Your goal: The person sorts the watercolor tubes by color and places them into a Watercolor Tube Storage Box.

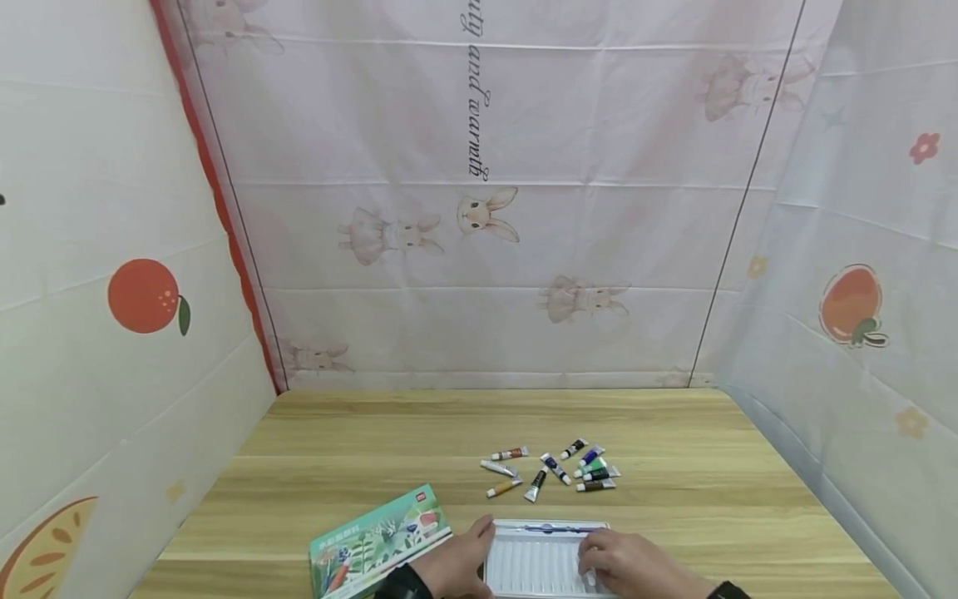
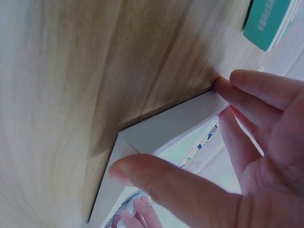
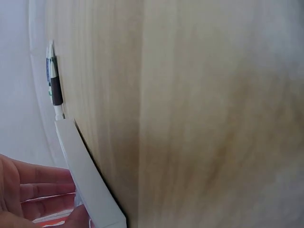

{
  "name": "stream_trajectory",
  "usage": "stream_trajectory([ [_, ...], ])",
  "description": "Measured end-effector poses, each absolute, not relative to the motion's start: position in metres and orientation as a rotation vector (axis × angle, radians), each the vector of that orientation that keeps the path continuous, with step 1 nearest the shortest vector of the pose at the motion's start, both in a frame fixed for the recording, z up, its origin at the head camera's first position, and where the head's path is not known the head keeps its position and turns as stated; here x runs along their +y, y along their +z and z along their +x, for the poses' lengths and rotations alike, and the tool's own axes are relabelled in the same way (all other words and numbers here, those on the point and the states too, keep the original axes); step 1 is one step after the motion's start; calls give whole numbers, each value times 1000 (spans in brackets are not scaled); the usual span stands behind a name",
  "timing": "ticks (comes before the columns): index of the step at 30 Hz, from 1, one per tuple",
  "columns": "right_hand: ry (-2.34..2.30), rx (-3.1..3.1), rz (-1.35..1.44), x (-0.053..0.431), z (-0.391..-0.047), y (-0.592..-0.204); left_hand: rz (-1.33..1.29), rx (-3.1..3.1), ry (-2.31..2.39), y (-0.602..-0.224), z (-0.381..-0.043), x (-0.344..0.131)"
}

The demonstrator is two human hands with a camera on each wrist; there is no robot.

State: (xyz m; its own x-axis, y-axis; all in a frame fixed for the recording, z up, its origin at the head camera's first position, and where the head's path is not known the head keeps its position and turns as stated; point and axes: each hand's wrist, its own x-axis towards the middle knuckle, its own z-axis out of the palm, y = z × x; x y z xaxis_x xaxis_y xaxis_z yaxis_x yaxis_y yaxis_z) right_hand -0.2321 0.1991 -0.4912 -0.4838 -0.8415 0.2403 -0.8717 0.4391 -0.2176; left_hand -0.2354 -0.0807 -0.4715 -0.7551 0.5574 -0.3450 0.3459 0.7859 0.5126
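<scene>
A shallow white box with a ridged insert (image 1: 535, 559) lies at the table's front. My left hand (image 1: 466, 556) holds its left end; in the left wrist view the thumb (image 2: 142, 173) lies at one corner and the fingertips touch the other. Over the box's right part, my right hand (image 1: 629, 563) pinches a small whitish paint tube (image 1: 591, 576), mostly hidden by the fingers. That tube shows silvery (image 2: 129, 205) in the left wrist view. A thin blue paintbrush (image 1: 565, 529) lies along the insert's far edge.
Several paint tubes (image 1: 555, 468) in different colours lie loosely beyond the white box. A green illustrated carton (image 1: 377, 532) sits to the left, close to my left hand. Printed cloth (image 1: 479, 333) hangs around the wooden table (image 1: 748, 499) at the back and sides.
</scene>
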Motion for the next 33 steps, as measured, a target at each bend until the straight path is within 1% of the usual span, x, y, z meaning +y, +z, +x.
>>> stream_trajectory([
  [15, 490, -2608, 1615, 209, -227, -489, 671, 2500, 568, -472, -235, -80],
  [23, 449, -2568, 1608, 208, -226, -487, 675, 2499, 587, -471, -234, -80],
  [33, 545, -2596, 1566, 205, -225, -485, 640, 2499, 560, -470, -236, -79],
])
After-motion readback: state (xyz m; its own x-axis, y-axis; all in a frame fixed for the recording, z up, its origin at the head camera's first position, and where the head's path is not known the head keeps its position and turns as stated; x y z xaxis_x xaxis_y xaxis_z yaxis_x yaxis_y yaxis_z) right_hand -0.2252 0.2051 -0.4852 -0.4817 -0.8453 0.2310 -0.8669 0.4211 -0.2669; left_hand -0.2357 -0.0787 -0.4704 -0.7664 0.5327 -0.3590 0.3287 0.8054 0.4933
